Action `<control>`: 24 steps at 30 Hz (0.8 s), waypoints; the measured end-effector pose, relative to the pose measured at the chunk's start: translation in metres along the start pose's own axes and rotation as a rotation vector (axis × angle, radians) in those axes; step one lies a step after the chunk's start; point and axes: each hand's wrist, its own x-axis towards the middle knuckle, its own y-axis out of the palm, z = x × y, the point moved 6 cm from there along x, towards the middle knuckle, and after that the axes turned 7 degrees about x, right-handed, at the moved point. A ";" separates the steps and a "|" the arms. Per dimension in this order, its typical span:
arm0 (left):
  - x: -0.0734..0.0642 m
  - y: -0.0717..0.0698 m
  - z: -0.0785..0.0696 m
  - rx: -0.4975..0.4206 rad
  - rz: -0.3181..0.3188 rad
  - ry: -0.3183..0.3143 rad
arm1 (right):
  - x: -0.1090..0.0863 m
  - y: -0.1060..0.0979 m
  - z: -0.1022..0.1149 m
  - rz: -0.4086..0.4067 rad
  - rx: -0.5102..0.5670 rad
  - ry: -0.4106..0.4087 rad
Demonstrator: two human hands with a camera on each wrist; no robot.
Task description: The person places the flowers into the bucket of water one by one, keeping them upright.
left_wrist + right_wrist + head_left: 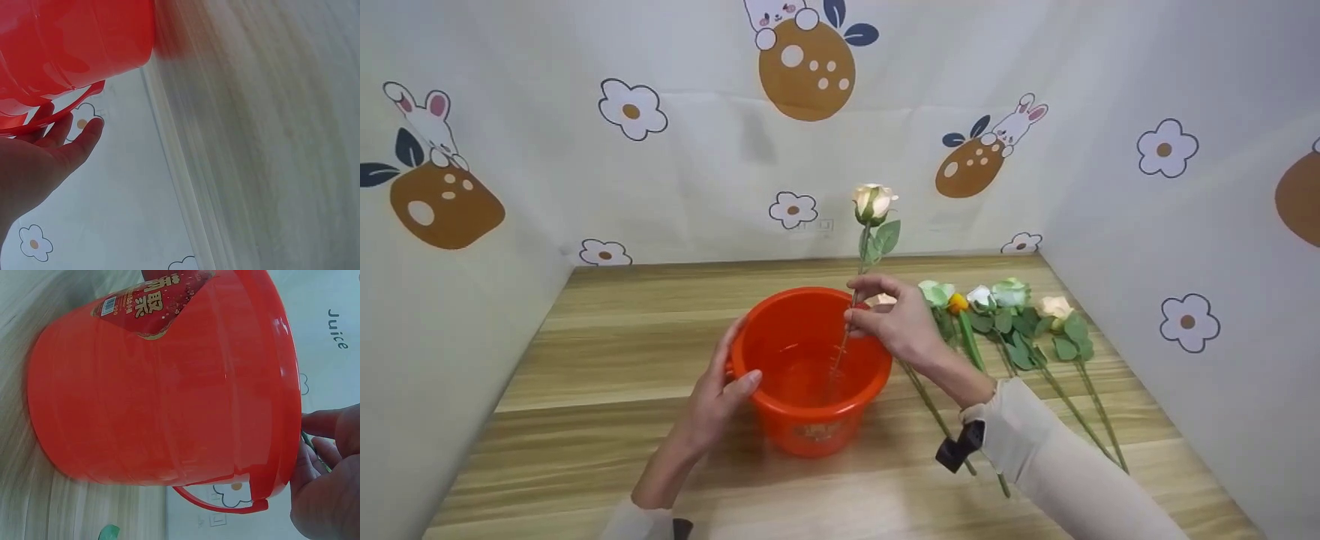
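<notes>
An orange-red plastic bucket (810,412) stands upright on the wooden table. My left hand (716,401) holds its left rim, thumb over the edge and fingers outside. In the left wrist view those fingers (59,132) pass by the bucket's handle (73,107). Above the right side of the opening, my right hand (904,319) pinches the stem of a cream rose (873,202) between thumb and fingers. The bloom points up, and the lower stem slants down inside the bucket. From the right wrist view, the bucket wall (169,405) hides the lower stem.
To the right lie several loose flowers: a peach rose (1054,307), a pale green rose (1010,292), a white one (980,298) and a small orange bloom (958,303). Their stems stretch towards the table's front, partly under my right forearm. Patterned cloth walls (697,172) enclose the table.
</notes>
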 end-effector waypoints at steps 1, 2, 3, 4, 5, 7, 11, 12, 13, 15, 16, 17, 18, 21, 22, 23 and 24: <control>0.000 0.000 0.000 -0.001 0.000 0.000 | 0.000 0.001 0.000 0.005 -0.010 0.003; 0.000 0.000 0.000 -0.001 0.001 -0.001 | -0.001 0.003 0.000 0.010 -0.020 0.007; 0.000 0.000 0.000 0.000 0.002 -0.002 | -0.001 0.004 0.001 0.014 -0.030 0.011; -0.001 0.000 0.000 0.000 0.002 0.000 | -0.001 0.006 0.001 0.020 -0.039 0.012; -0.001 0.000 -0.001 -0.006 0.002 0.000 | -0.001 0.007 0.002 0.027 -0.049 0.011; -0.001 0.000 -0.001 -0.013 0.000 0.007 | -0.001 0.011 0.002 0.041 -0.069 0.012; 0.000 0.001 -0.001 -0.024 0.002 0.023 | -0.002 0.017 0.003 0.066 -0.115 0.020; 0.000 0.001 -0.001 -0.018 0.003 0.025 | -0.002 0.019 0.003 0.070 -0.129 0.023; 0.000 0.001 -0.001 -0.016 0.003 0.026 | -0.002 0.020 0.003 0.077 -0.140 0.029; 0.000 0.001 -0.001 -0.010 0.002 0.025 | -0.003 0.023 0.002 0.092 -0.165 0.031; 0.000 0.001 -0.001 -0.008 0.002 0.024 | -0.003 0.024 0.002 0.100 -0.180 0.029; 0.000 0.001 0.000 -0.010 0.001 0.022 | -0.004 0.025 0.002 0.110 -0.197 0.027; 0.000 0.001 0.000 -0.012 0.002 0.022 | -0.004 0.026 0.002 0.122 -0.210 0.025; 0.000 0.001 0.000 -0.016 0.006 0.018 | -0.004 0.030 0.003 0.154 -0.247 0.028; 0.000 0.001 0.000 -0.016 0.007 0.019 | -0.004 0.031 0.003 0.165 -0.261 0.029; -0.001 0.001 0.000 -0.015 0.007 0.018 | -0.005 0.032 0.003 0.176 -0.276 0.030; -0.001 0.001 0.000 -0.012 0.008 0.018 | -0.005 0.034 0.003 0.186 -0.289 0.033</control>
